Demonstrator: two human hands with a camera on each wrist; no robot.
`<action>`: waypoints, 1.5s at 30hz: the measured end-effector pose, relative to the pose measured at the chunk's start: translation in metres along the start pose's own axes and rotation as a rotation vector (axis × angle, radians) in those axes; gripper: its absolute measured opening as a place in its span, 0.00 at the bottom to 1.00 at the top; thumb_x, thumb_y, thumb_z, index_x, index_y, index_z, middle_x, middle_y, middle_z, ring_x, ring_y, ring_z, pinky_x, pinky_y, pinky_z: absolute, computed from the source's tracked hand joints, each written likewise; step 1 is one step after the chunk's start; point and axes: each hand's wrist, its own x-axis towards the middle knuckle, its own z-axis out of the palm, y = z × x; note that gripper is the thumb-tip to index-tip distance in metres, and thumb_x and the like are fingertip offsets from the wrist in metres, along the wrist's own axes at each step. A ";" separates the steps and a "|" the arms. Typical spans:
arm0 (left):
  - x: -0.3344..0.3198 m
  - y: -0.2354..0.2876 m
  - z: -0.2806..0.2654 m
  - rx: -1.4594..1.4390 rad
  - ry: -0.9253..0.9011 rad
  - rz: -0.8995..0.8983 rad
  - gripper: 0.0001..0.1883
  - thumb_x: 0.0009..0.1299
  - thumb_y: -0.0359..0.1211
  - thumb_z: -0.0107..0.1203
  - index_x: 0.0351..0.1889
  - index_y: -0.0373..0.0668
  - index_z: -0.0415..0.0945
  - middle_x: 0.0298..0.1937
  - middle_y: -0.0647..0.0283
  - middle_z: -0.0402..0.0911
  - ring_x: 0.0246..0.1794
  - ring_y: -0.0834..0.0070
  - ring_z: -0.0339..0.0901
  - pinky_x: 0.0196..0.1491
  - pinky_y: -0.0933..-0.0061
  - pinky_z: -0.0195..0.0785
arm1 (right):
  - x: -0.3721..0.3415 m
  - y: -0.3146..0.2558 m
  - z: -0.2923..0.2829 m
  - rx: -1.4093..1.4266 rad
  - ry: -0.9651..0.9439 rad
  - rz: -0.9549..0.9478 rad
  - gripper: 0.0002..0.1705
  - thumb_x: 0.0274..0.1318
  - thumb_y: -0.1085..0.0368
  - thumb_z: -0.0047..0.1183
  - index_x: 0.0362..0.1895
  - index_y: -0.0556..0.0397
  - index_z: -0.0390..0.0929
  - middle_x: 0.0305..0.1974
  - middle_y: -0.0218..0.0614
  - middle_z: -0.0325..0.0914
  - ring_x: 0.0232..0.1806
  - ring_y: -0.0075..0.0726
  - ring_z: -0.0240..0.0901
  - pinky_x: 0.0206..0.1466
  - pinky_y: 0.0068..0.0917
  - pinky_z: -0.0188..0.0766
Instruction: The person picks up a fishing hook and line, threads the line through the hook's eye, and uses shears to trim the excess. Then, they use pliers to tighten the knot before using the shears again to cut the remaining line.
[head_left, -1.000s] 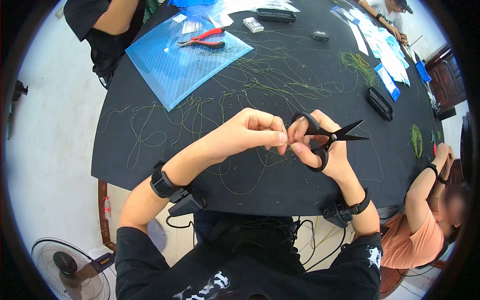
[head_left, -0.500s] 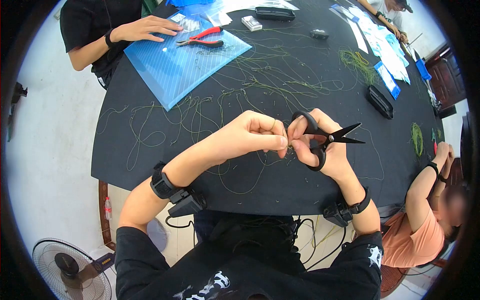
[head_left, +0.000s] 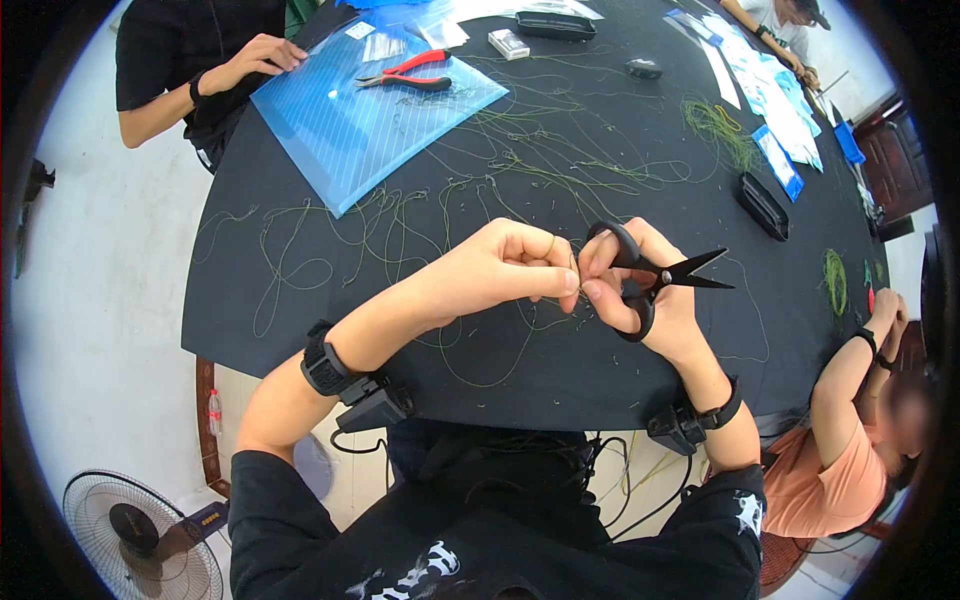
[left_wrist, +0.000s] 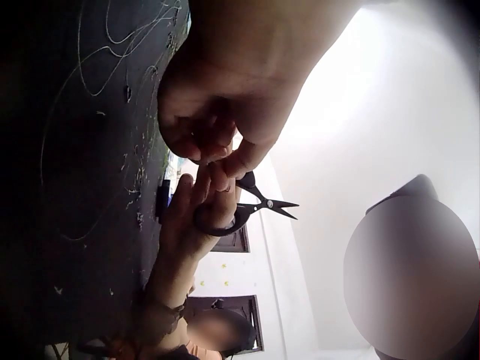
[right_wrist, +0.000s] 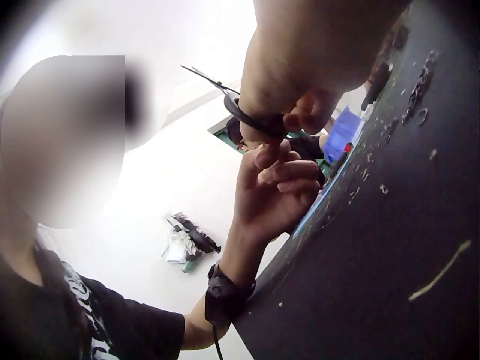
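Black scissors (head_left: 668, 277) hang from my right hand (head_left: 650, 285), its fingers through the handles and the slightly parted blades pointing right, away from the fingertips. My left hand (head_left: 520, 265) is curled, thumb against forefinger, pinching a thin green line whose end is too small to make out. Both hands' fingertips meet above the table, and the right thumb and forefinger pinch at the same spot. In the left wrist view the scissors (left_wrist: 266, 203) stick out beyond the joined fingers; the right wrist view shows the left hand (right_wrist: 277, 191) below the right.
Looped green lines (head_left: 540, 170) and small scraps lie across the black table (head_left: 300, 340). A blue folder (head_left: 380, 130) carries red-handled pliers (head_left: 410, 82). Black trays (head_left: 762, 207), a white box (head_left: 508, 44) and a blue packet (head_left: 778, 160) stand farther back. Other people sit around the table.
My hands have barely moved, still touching at the fingertips. At the upper left, another person's hand came onto the folder and then drew back to its left edge.
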 end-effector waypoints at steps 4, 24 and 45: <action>-0.001 -0.001 0.002 -0.024 -0.061 0.069 0.10 0.65 0.35 0.53 0.30 0.38 0.77 0.28 0.65 0.78 0.30 0.83 0.72 0.36 0.80 0.62 | 0.001 0.000 -0.002 0.020 0.047 0.059 0.10 0.47 0.74 0.57 0.34 0.57 0.70 0.31 0.28 0.73 0.26 0.10 0.66 0.24 0.11 0.61; -0.009 0.012 -0.003 -0.218 0.002 0.238 0.09 0.65 0.36 0.54 0.30 0.39 0.73 0.28 0.66 0.73 0.29 0.83 0.69 0.34 0.81 0.63 | 0.005 -0.002 -0.011 -0.386 -0.215 0.091 0.26 0.33 0.54 0.71 0.20 0.50 0.63 0.12 0.21 0.51 0.15 0.16 0.47 0.18 0.19 0.44; -0.005 0.006 -0.005 -0.221 0.094 0.250 0.08 0.67 0.35 0.52 0.31 0.41 0.74 0.28 0.67 0.75 0.29 0.85 0.65 0.37 0.81 0.60 | 0.006 -0.011 -0.010 -0.625 -0.100 0.060 0.24 0.40 0.58 0.68 0.14 0.51 0.62 0.08 0.24 0.52 0.13 0.16 0.50 0.16 0.20 0.46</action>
